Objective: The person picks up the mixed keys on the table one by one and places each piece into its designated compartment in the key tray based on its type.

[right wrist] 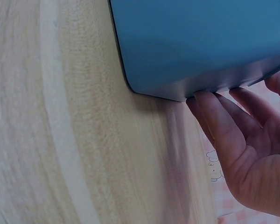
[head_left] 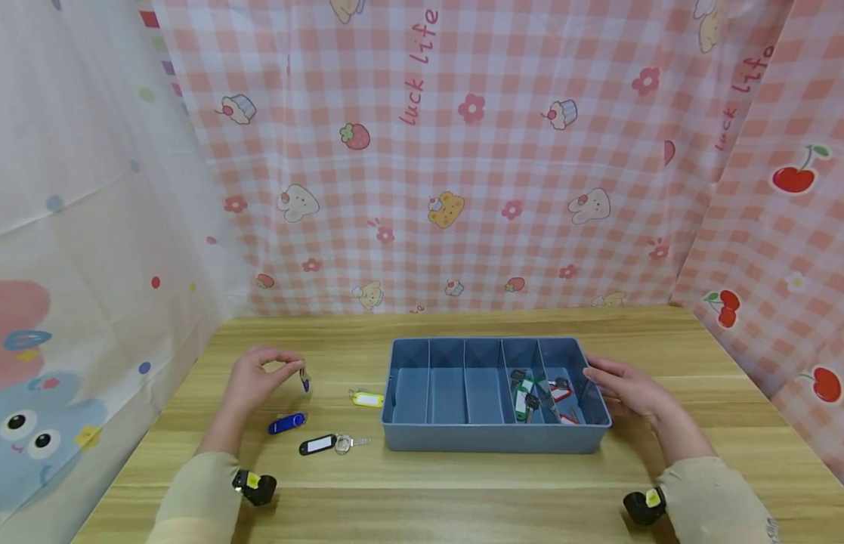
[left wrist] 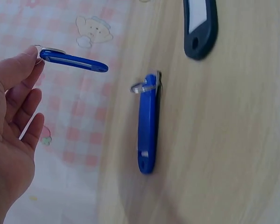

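Beige left sleeve (head_left: pixel 197 495), toward the counter's (head_left: pixel 462 499) near left corner. Left hand (head_left: pixel 251 381), by the left edge, pinches one blue key tag (left wrist: pixel 74 61) at its ring, above the counter. Beneath: second blue tag (head_left: pixel 286 424), black tag (head_left: pixel 317 444), yellow tag (head_left: pixel 367 399). Rightward: five-compartment tray (head_left: pixel 496 439); green tags (head_left: pixel 523 399) fourth, red tags (head_left: pixel 561 392) fifth. Right hand (head_left: pixel 626 387), toward the right edge, grips the tray's right wall.

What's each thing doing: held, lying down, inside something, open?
Held blue tag: pinched by left hand, off the table
Other blue tag: lying on table
Black tag: lying on table
Yellow tag: lying on table
Box: open, upright, right hand holding its end
Green tag: inside box
Red tags: inside box
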`<action>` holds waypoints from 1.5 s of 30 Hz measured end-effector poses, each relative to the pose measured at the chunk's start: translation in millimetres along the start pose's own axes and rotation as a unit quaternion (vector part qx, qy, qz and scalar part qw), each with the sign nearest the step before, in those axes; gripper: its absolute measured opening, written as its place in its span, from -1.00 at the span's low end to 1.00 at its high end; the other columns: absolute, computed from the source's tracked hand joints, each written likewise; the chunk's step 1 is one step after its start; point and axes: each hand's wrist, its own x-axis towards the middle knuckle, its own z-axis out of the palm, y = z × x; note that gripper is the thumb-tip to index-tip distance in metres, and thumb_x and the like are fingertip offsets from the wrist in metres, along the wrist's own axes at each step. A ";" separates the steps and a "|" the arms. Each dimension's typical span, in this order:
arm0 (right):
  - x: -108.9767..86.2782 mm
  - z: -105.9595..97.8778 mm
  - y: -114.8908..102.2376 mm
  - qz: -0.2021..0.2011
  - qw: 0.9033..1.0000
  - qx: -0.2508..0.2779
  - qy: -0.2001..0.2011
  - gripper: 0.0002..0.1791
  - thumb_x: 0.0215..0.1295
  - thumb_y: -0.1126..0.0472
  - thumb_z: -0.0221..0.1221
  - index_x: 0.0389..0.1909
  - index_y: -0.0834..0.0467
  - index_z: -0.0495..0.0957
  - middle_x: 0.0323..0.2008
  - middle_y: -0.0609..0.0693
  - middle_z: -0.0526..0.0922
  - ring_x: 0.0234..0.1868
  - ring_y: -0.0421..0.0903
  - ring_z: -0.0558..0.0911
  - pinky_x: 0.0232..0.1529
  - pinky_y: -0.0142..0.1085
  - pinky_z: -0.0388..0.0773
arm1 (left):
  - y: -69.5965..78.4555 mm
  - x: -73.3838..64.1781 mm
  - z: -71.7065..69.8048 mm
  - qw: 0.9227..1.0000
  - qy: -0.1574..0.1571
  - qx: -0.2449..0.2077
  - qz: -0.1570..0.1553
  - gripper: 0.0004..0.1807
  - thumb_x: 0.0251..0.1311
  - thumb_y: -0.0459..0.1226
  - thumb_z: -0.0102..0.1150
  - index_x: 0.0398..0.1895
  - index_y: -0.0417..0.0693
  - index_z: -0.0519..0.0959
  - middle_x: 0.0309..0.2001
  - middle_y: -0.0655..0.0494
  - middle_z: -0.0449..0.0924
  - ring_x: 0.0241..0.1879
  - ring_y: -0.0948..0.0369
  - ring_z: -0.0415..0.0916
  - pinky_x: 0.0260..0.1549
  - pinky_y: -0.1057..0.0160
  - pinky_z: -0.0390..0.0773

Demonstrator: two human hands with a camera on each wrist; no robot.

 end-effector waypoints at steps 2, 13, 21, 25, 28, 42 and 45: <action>0.4 -1.3 1.0 -0.003 1.000 0.001 -0.006 -0.19 0.51 0.01 0.06 0.50 0.38 -0.07 0.36 0.42 0.25 0.07 -0.17 0.57 -0.01 -0.20 0.60 | 2.0 1.2 1.7 1.000 0.001 -0.002 0.005 -0.84 0.22 -0.23 0.38 -0.27 -0.15 0.75 -0.20 -0.07 0.71 -0.04 -0.03 0.49 0.02 -0.18 0.40; -0.1 2.1 -0.8 0.005 1.000 -0.002 0.008 -0.21 0.52 0.04 0.04 0.51 0.38 -0.09 0.37 0.45 0.19 0.12 -0.11 0.56 0.01 -0.18 0.59 | 18.2 6.6 10.0 0.999 -0.001 -0.013 0.037 -0.89 0.17 -0.28 0.41 -0.31 -0.14 0.75 -0.25 -0.03 0.71 -0.09 0.00 0.48 0.00 -0.16 0.40; 2.3 1.3 2.7 -0.010 0.999 0.032 -0.007 -0.22 0.54 0.10 0.02 0.49 0.43 -0.14 0.31 0.38 0.35 0.02 -0.22 0.60 -0.02 -0.19 0.60 | 37.4 7.6 15.5 0.998 0.001 -0.036 0.058 -0.93 0.14 -0.31 0.43 -0.32 -0.11 0.75 -0.27 0.02 0.69 -0.12 0.08 0.47 -0.06 -0.02 0.41; 2.9 0.7 3.7 -0.014 0.999 0.045 -0.013 -0.23 0.54 0.13 0.01 0.49 0.45 -0.15 0.27 0.29 0.43 0.00 -0.23 0.61 -0.03 -0.18 0.61 | 47.4 9.4 18.1 0.996 0.004 -0.049 0.081 -0.93 0.12 -0.33 0.43 -0.33 -0.11 0.75 -0.27 0.02 0.70 -0.13 0.09 0.48 -0.06 -0.03 0.42; 2.7 0.5 3.3 -0.014 0.999 0.040 -0.013 -0.23 0.55 0.13 0.00 0.49 0.45 -0.16 0.28 0.32 0.41 0.00 -0.24 0.60 -0.03 -0.19 0.60 | 54.2 11.5 20.4 0.994 0.004 -0.055 0.093 -0.94 0.12 -0.33 0.44 -0.33 -0.10 0.76 -0.26 0.03 0.71 -0.13 0.09 0.49 -0.05 -0.04 0.42; 1.0 1.1 1.5 -0.011 1.000 0.022 -0.010 -0.21 0.54 0.09 0.01 0.49 0.45 -0.14 0.34 0.44 0.26 0.03 -0.23 0.59 -0.01 -0.20 0.59 | 81.3 18.6 31.3 0.990 0.001 -0.068 0.120 -0.92 0.11 -0.33 0.44 -0.31 -0.08 0.76 -0.26 0.07 0.71 -0.13 0.10 0.50 -0.03 -0.01 0.42; 0.3 1.3 0.6 -0.010 1.000 0.020 -0.009 -0.21 0.54 0.08 0.01 0.49 0.44 -0.14 0.35 0.44 0.26 0.03 -0.23 0.59 -0.01 -0.18 0.60 | 87.5 21.1 33.4 0.989 -0.001 -0.067 0.131 -0.93 0.12 -0.33 0.43 -0.32 -0.09 0.76 -0.26 0.08 0.71 -0.13 0.09 0.50 -0.04 -0.02 0.43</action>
